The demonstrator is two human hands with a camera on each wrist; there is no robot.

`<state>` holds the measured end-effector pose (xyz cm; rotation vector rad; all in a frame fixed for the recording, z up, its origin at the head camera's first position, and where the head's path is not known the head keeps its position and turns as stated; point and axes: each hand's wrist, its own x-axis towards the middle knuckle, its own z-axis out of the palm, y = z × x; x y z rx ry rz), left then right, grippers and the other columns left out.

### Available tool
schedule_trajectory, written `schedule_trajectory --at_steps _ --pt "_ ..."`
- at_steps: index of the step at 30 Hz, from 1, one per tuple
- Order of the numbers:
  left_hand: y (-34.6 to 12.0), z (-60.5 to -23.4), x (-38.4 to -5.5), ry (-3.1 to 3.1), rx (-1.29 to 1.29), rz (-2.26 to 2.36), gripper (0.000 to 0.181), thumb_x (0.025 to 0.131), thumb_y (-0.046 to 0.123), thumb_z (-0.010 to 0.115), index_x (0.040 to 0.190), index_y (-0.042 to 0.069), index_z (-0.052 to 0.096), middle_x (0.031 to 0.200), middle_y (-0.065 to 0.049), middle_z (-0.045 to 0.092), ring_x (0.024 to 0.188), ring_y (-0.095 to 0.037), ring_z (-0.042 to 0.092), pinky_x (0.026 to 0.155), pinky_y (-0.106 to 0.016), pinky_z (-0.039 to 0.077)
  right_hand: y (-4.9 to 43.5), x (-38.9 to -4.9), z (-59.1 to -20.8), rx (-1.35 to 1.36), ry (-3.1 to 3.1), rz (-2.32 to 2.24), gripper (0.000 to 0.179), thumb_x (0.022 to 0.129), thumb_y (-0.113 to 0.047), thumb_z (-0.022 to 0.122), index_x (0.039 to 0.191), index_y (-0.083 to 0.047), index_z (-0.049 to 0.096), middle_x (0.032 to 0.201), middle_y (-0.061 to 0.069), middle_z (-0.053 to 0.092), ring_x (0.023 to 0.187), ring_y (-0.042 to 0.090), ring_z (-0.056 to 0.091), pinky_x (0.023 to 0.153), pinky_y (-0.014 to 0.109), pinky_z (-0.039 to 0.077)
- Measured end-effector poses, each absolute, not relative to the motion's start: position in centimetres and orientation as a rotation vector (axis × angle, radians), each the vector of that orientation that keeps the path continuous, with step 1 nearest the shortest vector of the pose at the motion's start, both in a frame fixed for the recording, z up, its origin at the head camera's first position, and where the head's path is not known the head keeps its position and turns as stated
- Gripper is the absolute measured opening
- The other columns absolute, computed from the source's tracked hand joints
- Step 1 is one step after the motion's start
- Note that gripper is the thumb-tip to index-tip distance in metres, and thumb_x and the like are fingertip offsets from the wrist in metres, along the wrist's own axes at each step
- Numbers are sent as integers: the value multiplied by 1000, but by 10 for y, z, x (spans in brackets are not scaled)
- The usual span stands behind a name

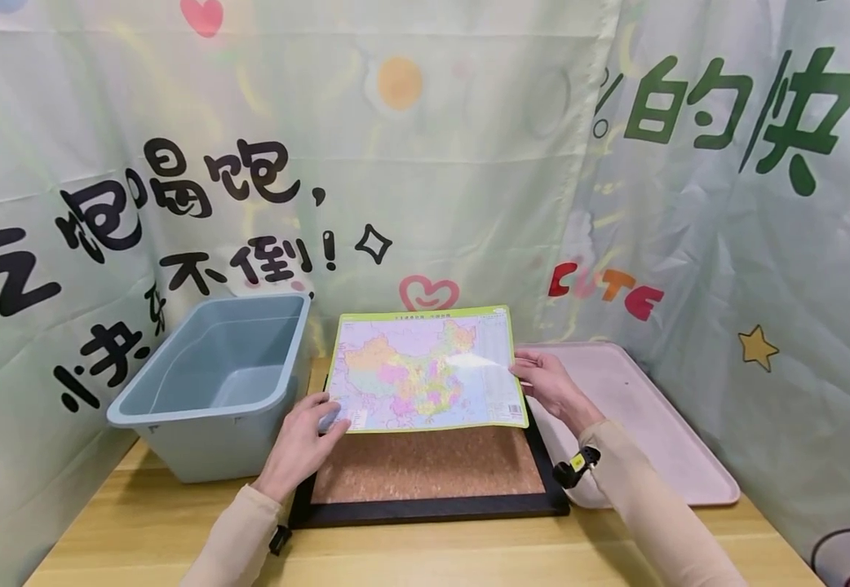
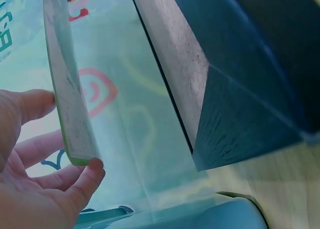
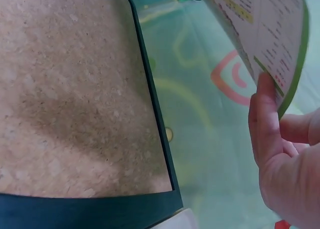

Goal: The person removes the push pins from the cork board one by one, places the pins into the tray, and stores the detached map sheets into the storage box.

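A glossy map sheet (image 1: 410, 367) with a green border is held tilted above a cork board (image 1: 432, 473) with a black frame. My left hand (image 1: 303, 440) grips the sheet by its left edge, thumb on one face and fingers on the other. At the opposite edge, my right hand (image 1: 553, 387) pinches the sheet between thumb and fingers. In the right wrist view the printed back of the map (image 3: 275, 39) shows, apart from the cork surface (image 3: 75, 99). The sheet hides the far part of the board in the head view.
To the left stands a deep blue-grey plastic bin (image 1: 205, 416) on the wooden table (image 1: 131, 522). A pale pink tray (image 1: 667, 440) lies to the right, partly behind the right arm. Printed fabric curtains (image 1: 469, 204) enclose the back and sides.
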<state>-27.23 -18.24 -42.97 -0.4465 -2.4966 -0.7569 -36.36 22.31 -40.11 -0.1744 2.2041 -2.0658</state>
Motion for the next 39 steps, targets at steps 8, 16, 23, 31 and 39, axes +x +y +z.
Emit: schedule_trajectory --at_steps 8,16,23,31,39 --pt "-180 -430 -272 -2463 -399 -806 26 89 22 73 104 1 74 119 -21 66 114 -35 61 93 -52 50 214 -366 -390 -37 2272 -2100 43 102 -8 49 143 5 43 125 18 62 83 7 67 72 26 56" --pt "-181 -429 -269 -2445 -419 -788 17 88 20 73 96 6 76 114 -15 68 110 -31 61 93 -50 49 211 -370 -374 -25 2216 -2158 42 103 -9 47 142 5 43 94 -2 66 77 8 66 69 26 54" --pt "-181 -425 -266 -2306 -444 -703 10 86 18 75 89 8 76 103 -9 68 97 -25 59 83 -43 51 212 -373 -363 -14 2187 -2201 40 103 -9 47 140 5 45 89 -4 66 77 8 65 67 25 55" --pt "-179 -423 -266 -2148 -473 -648 4 83 10 77 84 7 77 91 -7 65 86 -22 55 74 -38 48 207 -376 -356 15 2147 -2260 41 102 -8 48 141 4 45 89 -5 65 77 8 65 67 25 54" --pt "-180 -434 -263 -2174 -619 -636 5 87 11 73 81 12 75 85 1 63 80 -13 53 68 -30 46 204 -384 -353 37 2120 -2319 42 103 -10 49 144 -1 46 94 -3 65 78 8 65 66 24 54"
